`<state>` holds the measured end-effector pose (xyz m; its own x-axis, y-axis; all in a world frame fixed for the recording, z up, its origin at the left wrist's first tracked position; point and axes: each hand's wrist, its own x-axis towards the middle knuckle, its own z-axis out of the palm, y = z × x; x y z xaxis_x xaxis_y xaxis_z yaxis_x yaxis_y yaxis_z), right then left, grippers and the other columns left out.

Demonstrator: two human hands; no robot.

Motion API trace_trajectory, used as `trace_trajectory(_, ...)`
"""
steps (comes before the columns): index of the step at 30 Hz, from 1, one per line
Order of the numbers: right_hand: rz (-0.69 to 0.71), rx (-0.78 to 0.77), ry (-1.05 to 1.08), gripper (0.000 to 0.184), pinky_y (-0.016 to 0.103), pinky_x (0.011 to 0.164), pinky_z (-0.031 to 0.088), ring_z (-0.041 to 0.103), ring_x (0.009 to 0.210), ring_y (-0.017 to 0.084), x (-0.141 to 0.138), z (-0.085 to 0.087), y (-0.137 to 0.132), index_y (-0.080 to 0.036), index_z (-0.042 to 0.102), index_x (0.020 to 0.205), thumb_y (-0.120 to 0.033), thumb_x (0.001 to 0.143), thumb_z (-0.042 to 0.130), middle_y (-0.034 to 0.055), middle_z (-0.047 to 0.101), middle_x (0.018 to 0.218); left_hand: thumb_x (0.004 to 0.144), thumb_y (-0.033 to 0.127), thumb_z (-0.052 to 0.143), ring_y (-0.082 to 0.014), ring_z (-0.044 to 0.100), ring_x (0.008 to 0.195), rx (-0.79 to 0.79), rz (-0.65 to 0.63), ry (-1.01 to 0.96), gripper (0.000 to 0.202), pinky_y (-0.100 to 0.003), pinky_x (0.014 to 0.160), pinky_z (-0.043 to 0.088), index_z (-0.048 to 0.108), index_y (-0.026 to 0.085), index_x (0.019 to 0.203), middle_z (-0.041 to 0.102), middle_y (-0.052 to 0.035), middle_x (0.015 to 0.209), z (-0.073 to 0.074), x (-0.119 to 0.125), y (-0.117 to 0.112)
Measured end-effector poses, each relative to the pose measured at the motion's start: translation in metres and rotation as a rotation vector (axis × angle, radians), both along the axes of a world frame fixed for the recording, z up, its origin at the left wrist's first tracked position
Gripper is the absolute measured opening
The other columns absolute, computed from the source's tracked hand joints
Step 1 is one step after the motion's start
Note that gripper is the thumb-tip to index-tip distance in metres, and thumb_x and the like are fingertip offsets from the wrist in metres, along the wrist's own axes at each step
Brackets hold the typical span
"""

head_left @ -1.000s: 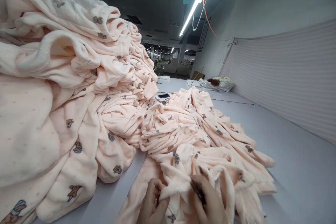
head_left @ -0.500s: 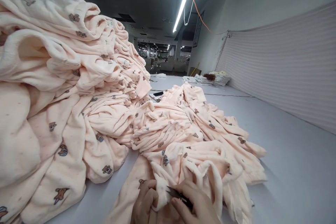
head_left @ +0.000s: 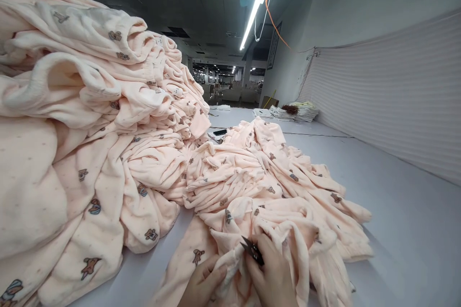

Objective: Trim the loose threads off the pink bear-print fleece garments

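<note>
A peach fleece garment point(head_left: 230, 254) with small animal prints lies at the front of the table. My left hand point(head_left: 202, 285) pinches a fold of it at the bottom edge of the view. Just to its right, my right hand point(head_left: 272, 276) is closed on small dark thread snips point(head_left: 252, 249), whose blades point at the fold between both hands. The garment belongs to a low, crumpled heap of the same clothes point(head_left: 259, 182).
A tall stack of the same peach garments point(head_left: 90, 129) fills the left side. A black phone point(head_left: 219, 132) lies behind the low heap. Folded white and yellow items point(head_left: 298, 112) sit far back by the ribbed wall point(head_left: 396, 96). Grey tabletop point(head_left: 396, 201) shows on the right.
The right hand with the snips has shifted slightly along the fold, blades now raised into view. The view has swung a little; the piles have not moved.
</note>
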<state>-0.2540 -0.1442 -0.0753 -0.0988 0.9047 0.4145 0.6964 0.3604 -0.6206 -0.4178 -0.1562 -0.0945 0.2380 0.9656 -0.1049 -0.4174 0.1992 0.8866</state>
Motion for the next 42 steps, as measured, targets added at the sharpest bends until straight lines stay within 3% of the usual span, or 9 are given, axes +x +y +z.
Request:
trace_trajectory(2,-0.019,-0.042,0.031,0.01,0.025,0.06,0.044,0.06,0.067,0.017,0.0,0.006,0.008,-0.022,0.053,0.078,-0.017,0.083,0.045,-0.0009,0.061,0.072,0.077,0.034,0.064,-0.0248,0.063,0.081,-0.086,-0.066,-0.168,0.021,-0.034,0.078,0.046,0.07,0.015,0.08,0.069,-0.0053,0.074,0.008,0.001,0.004)
trace_trajectory(6,-0.018,-0.152,-0.004,0.011,0.024,0.058,0.044,0.06,0.065,0.016,0.005,0.013,0.006,-0.021,0.052,0.072,-0.02,0.082,0.051,-0.0021,0.061,0.068,0.082,0.036,0.058,-0.0298,0.065,0.094,-0.197,-0.186,-0.39,0.032,-0.042,0.09,0.044,0.07,0.013,0.1,0.073,-0.0109,0.088,0.023,0.002,0.006)
trace_trajectory(8,0.06,-0.157,-0.014,0.002,0.023,0.062,0.047,0.063,0.072,0.017,0.009,0.014,-0.001,-0.022,0.059,0.079,-0.024,0.08,0.058,-0.0013,0.064,0.075,0.085,0.039,0.054,-0.0302,0.066,0.098,-0.251,-0.23,-0.428,0.037,-0.043,0.094,0.042,0.068,0.013,0.108,0.074,-0.0119,0.093,0.025,0.002,0.006)
trace_trajectory(10,0.128,-0.091,-0.007,0.014,0.022,0.068,0.049,0.065,0.079,0.017,0.012,0.014,-0.008,-0.025,0.064,0.094,-0.028,0.08,0.062,-0.0005,0.067,0.086,0.087,0.04,0.052,-0.0295,0.065,0.1,-0.285,-0.212,-0.461,0.039,-0.043,0.096,0.042,0.066,0.014,0.113,0.074,-0.0117,0.096,0.025,0.003,0.005)
trace_trajectory(14,0.089,0.043,-0.04,0.016,0.024,0.075,0.05,0.067,0.084,0.018,0.013,0.011,-0.012,-0.03,0.066,0.1,-0.035,0.088,0.056,-0.0009,0.069,0.091,0.085,0.04,0.056,-0.0294,0.065,0.103,-0.285,-0.196,-0.482,0.041,-0.042,0.096,0.043,0.063,0.015,0.117,0.074,-0.0115,0.098,0.023,0.005,0.003)
trace_trajectory(17,0.052,0.037,-0.054,0.018,0.026,0.077,0.05,0.068,0.083,0.018,0.014,0.009,-0.011,-0.029,0.068,0.091,-0.039,0.09,0.053,-0.0006,0.07,0.084,0.084,0.043,0.057,-0.0303,0.064,0.104,-0.261,-0.214,-0.48,0.046,-0.042,0.096,0.043,0.061,0.014,0.12,0.074,-0.0121,0.099,0.024,0.003,0.002)
trace_trajectory(23,0.081,0.049,-0.082,0.019,0.024,0.067,0.051,0.069,0.082,0.018,0.014,0.007,-0.013,-0.028,0.067,0.098,-0.041,0.088,0.056,0.0002,0.071,0.09,0.088,0.039,0.053,-0.0286,0.065,0.104,-0.253,-0.229,-0.458,0.04,-0.042,0.097,0.043,0.061,0.017,0.121,0.074,-0.0114,0.101,0.027,0.005,0.001)
trace_trajectory(36,0.093,0.081,-0.078,0.017,0.024,0.067,0.051,0.068,0.084,0.018,0.018,0.004,-0.013,-0.03,0.066,0.098,-0.038,0.09,0.053,-0.0003,0.07,0.09,0.087,0.032,0.058,-0.0292,0.066,0.101,-0.211,-0.199,-0.558,0.04,-0.043,0.099,0.042,0.06,0.016,0.123,0.074,-0.0117,0.101,0.017,0.009,0.002)
trace_trajectory(42,0.057,0.084,-0.004,0.019,0.029,0.078,0.049,0.067,0.082,0.019,0.022,-0.002,-0.012,-0.03,0.066,0.1,-0.04,0.086,0.059,-0.0005,0.069,0.087,0.088,0.033,0.055,-0.0295,0.066,0.101,-0.223,-0.207,-0.546,0.039,-0.043,0.099,0.042,0.061,0.015,0.123,0.074,-0.0123,0.101,0.016,0.011,0.003)
